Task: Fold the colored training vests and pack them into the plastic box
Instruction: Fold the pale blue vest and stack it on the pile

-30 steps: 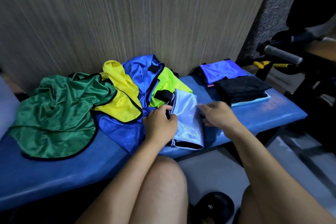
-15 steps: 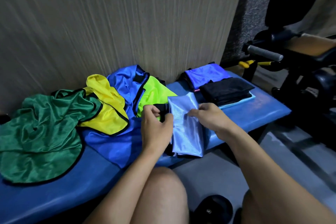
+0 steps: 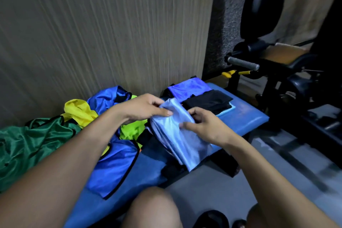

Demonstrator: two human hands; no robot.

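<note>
Mid-fold on the light blue vest (image 3: 177, 135), lifted just above the desk (image 3: 246, 116) at frame centre: left hand (image 3: 146, 107) pinching its upper end, right hand (image 3: 203, 126) gripping its right edge with curled fingers. Best done by keeping the slippery layers taut and edges lined up before doubling it over, then setting it by the folded stack (image 3: 209, 100) upper right; no box in view. Long axis slanting from upper centre down toward lower right, lower end hanging free.

Dim indoor lighting; soft sheen on the satin vests (image 3: 177, 135); wide-angle bending at the edges; motion blur softens the wall (image 3: 111, 33).
</note>
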